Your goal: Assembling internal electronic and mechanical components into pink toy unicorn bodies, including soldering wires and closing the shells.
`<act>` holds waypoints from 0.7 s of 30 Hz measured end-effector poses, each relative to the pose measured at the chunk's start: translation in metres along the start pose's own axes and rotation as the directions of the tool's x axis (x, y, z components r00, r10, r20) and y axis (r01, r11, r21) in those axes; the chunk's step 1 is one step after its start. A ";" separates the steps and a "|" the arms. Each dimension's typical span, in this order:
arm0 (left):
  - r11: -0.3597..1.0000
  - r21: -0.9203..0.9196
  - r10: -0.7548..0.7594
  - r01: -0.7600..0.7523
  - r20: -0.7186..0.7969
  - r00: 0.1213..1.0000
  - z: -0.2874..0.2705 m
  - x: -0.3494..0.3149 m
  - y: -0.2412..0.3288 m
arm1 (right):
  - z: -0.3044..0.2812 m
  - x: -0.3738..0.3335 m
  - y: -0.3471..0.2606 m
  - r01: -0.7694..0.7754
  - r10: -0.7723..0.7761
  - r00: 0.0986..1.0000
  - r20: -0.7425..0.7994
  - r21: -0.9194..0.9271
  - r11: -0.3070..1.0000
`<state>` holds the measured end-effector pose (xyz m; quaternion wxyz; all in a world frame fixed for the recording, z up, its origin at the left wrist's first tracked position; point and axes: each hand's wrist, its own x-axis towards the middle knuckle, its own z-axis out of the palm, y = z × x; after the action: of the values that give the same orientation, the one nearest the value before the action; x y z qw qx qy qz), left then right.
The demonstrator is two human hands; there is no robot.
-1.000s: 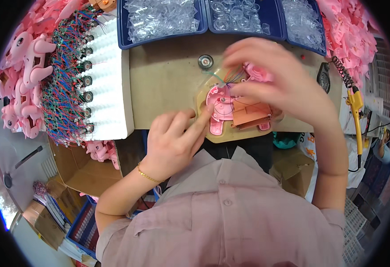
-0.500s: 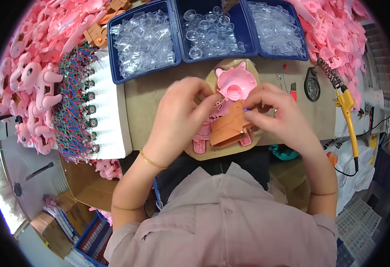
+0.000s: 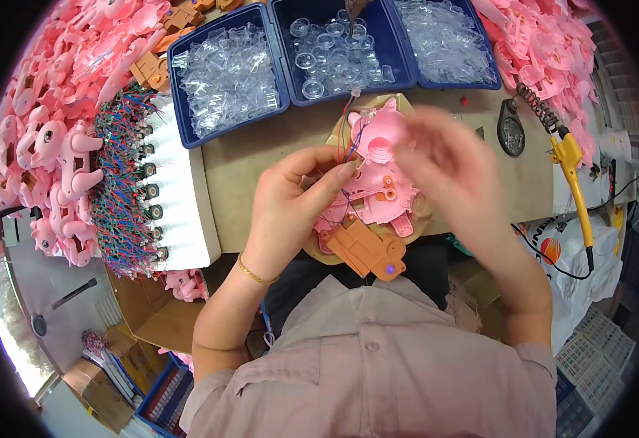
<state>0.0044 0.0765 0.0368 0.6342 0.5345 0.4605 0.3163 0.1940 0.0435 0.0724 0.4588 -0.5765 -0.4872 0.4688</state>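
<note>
Left hand: the left hand (image 3: 290, 212) is down on the work, fingers curled in, thumb and forefinger pinched onto the near-left edge of the pink toy shell (image 3: 381, 175) — a firm grasp, right where the thin coloured wires (image 3: 349, 142) run down.
Right hand: the right hand (image 3: 454, 171) hangs over the shell's right side, smeared with motion blur; fingers look loosely spread, but I cannot tell whether anything is pinched in them.
Pink toy shell: lying open side up on a tan round work pad (image 3: 334, 252), at the front edge of the cardboard-covered bench (image 3: 261, 157), dead centre between the two hands.
Orange-brown part: an orange-brown plastic housing (image 3: 367, 252) sits touching the shell's near end, just below the left fingertips.
Key relation: the shell's long axis runs from far, at the bins, back toward the person's chest; it lies just right of the left fingers and just left of the right hand. The left is the closer one, already in contact.
Around: three blue bins of clear plastic pieces (image 3: 334, 51) beyond the shell, heaps of pink shells (image 3: 49, 146) far left, a white foam block bristling with wired parts (image 3: 155, 197), a yellow-handled soldering iron (image 3: 571, 171) well to the right.
</note>
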 end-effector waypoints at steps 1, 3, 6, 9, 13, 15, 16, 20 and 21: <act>0.995 0.085 0.051 -0.050 -0.015 0.999 0.000 0.001 0.001 | 0.005 0.016 0.000 0.005 -0.005 1.000 0.000 -0.005 1.000; 0.992 0.108 0.066 -0.063 -0.028 0.997 0.003 0.004 0.006 | 0.013 0.039 0.003 0.037 -0.053 0.990 0.130 0.124 0.992; 0.998 -0.055 0.035 -0.037 -0.024 0.999 -0.003 0.016 0.010 | 0.015 0.043 0.008 0.372 -0.347 0.928 0.136 -0.254 0.893; 0.960 -0.281 0.005 -0.001 0.015 1.000 -0.011 0.018 0.005 | 0.008 0.026 0.024 0.596 -0.554 0.800 0.230 -0.404 0.694; 0.933 -0.357 0.059 -0.050 0.015 0.998 -0.007 0.015 -0.002 | 0.000 -0.007 0.034 0.492 -0.457 0.871 0.182 -0.317 0.811; 0.946 -0.323 0.041 -0.031 0.024 0.999 -0.005 0.015 -0.002 | 0.005 -0.006 0.033 0.302 -0.290 0.953 0.087 -0.201 0.932; 0.945 -0.327 0.040 -0.029 0.028 0.999 -0.003 0.016 0.002 | 0.011 0.001 0.030 0.299 -0.287 0.954 0.084 -0.206 0.932; 0.981 -0.182 0.065 -0.060 0.020 0.998 0.000 0.027 0.012 | 0.014 0.023 0.026 0.238 -0.242 0.961 0.132 0.044 0.970; 0.984 -0.148 0.098 -0.101 -0.028 0.995 -0.002 0.029 0.011 | 0.011 0.023 0.022 0.223 -0.217 0.963 0.161 -0.022 0.975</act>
<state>0.0141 0.1055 0.0404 0.6509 0.5048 0.4147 0.3866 0.1878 0.0649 0.0466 0.4564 -0.4891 -0.5921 0.4494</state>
